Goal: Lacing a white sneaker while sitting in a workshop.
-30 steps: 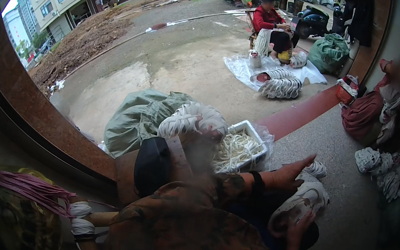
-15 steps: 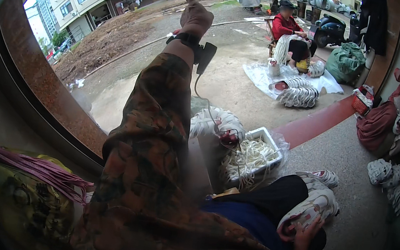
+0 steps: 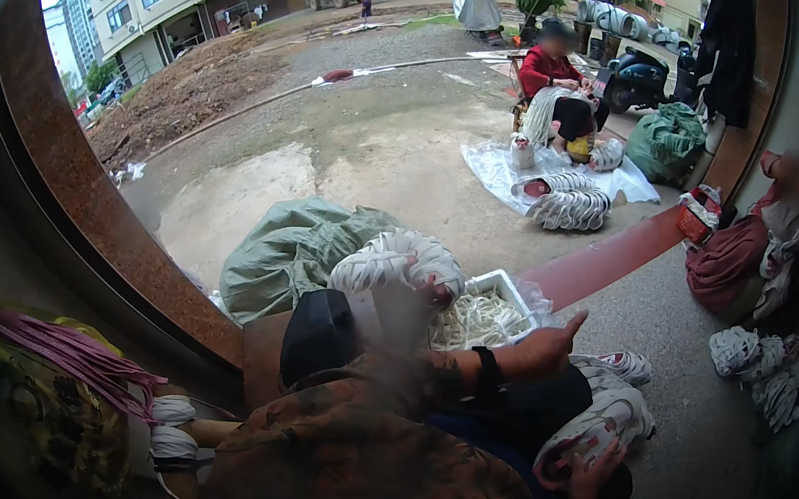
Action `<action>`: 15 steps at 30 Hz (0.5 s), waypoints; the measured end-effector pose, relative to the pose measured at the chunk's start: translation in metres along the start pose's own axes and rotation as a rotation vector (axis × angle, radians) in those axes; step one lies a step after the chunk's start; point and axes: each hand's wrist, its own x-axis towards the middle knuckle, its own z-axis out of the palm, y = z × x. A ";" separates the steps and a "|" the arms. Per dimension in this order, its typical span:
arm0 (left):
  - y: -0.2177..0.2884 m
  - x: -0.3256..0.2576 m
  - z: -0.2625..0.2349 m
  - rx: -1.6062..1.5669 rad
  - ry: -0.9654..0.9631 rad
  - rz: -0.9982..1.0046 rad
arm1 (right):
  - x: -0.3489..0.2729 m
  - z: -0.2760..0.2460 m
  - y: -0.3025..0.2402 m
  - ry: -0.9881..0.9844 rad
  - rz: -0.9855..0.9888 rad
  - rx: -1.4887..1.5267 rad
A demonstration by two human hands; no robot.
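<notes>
On my lap lies a white sneaker (image 3: 588,431) with pinkish-red parts. My right hand (image 3: 595,474) grips its near side, fingers curled over the edge. To the left of the shoe and a little above it is my left hand (image 3: 546,350), with a dark band at the wrist. Its fingers are curled in and the thumb points up; whatever it holds is hidden. Another white shoe (image 3: 628,367) shows just beyond the sneaker. Past my left wrist is a white foam box (image 3: 520,301) full of white laces (image 3: 472,325).
A green sack (image 3: 288,250) and a coil of white shoe parts (image 3: 396,257) lie beside the box. Pink laces (image 3: 53,350) hang at left. One person (image 3: 549,69) sits outside behind a row of shoe parts (image 3: 574,210); another (image 3: 783,214) sits at right, near a red basket (image 3: 698,218).
My left hand has come down from high up front to beside the shoe. With the arm lowered, the sack and more of the yard show. My right hand stays on the sneaker.
</notes>
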 end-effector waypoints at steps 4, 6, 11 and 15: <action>0.008 -0.032 0.072 0.137 -0.244 0.198 | 0.000 0.001 0.003 0.004 0.024 -0.024; 0.007 -0.040 0.085 0.166 -0.229 0.304 | 0.000 0.003 0.005 0.005 0.011 -0.021; 0.000 -0.040 0.090 0.191 -0.259 0.310 | 0.000 0.003 0.011 0.017 -0.037 -0.037; -0.005 -0.040 0.091 0.188 -0.201 0.397 | 0.001 0.002 0.009 0.005 -0.014 -0.026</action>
